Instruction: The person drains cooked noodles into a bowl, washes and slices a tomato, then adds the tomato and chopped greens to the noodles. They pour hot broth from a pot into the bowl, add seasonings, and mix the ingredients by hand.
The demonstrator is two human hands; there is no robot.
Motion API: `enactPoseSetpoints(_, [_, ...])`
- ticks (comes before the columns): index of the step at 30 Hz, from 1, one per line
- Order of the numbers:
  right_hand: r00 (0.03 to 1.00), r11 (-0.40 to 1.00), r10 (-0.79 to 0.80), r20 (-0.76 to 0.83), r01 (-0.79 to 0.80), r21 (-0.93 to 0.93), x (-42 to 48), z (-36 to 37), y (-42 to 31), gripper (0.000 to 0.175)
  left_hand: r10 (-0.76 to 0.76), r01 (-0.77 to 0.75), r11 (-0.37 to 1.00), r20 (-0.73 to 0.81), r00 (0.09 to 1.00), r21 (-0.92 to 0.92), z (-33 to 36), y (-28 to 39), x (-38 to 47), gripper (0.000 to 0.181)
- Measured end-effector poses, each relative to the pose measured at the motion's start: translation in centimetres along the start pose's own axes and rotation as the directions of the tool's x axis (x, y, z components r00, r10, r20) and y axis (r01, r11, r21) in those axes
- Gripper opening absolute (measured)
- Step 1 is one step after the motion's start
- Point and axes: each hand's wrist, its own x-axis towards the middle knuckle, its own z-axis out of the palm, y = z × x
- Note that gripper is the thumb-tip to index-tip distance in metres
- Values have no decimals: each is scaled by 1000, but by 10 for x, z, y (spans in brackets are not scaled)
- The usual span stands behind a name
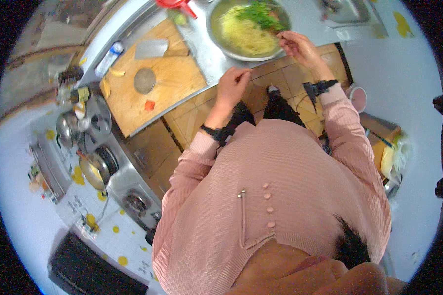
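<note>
A round metal bowl (240,56) stands on the steel counter, holding pale yellow shreds (245,35) with chopped green herbs (264,16) on top. My right hand (299,48) is at the bowl's right rim, its fingertips pinched together; whether anything small is between them cannot be told. Below the bowl's left side, my left hand (234,84) hangs in front of the counter edge, fingers curled, with nothing visible in it. Left of the bowl, a wooden cutting board (177,81) bears a cleaver (153,49), a round grey disc (144,80) and a small orange-red piece (150,105).
A red plastic strainer or ladle-like item (173,3) lies at the counter's back. A blue-and-white packet (109,59) is beside the board. Left stand pots and a pan (95,170) around a gas stove (136,202). A sink (349,11) is at upper right, a pink-white bucket (357,99) at right.
</note>
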Motion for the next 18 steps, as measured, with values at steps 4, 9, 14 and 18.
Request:
enactPoseSetpoints(4, [989, 945, -126, -79, 144, 295, -46, -82, -30, 25, 45, -45, 999, -44, 998, 7, 12, 9, 6, 19])
enactPoseSetpoints(9, [590, 450, -718, -369, -12, -893, -167, -275, -43, 25, -195, 192, 980, -105, 975, -44, 18, 1, -7, 22])
enactPoseSetpoints(14, [855, -29, -335, -397, -430, -902, -255, -409, -27, 35, -273, 283, 959, -299, 914, -11, 7, -5, -30, 25])
enactPoseSetpoints(18, [740, 595, -506, -444, -73, -800, -127, -356, -39, 31, -108, 195, 974, -523, 846, 114, -29, -3, -53, 11])
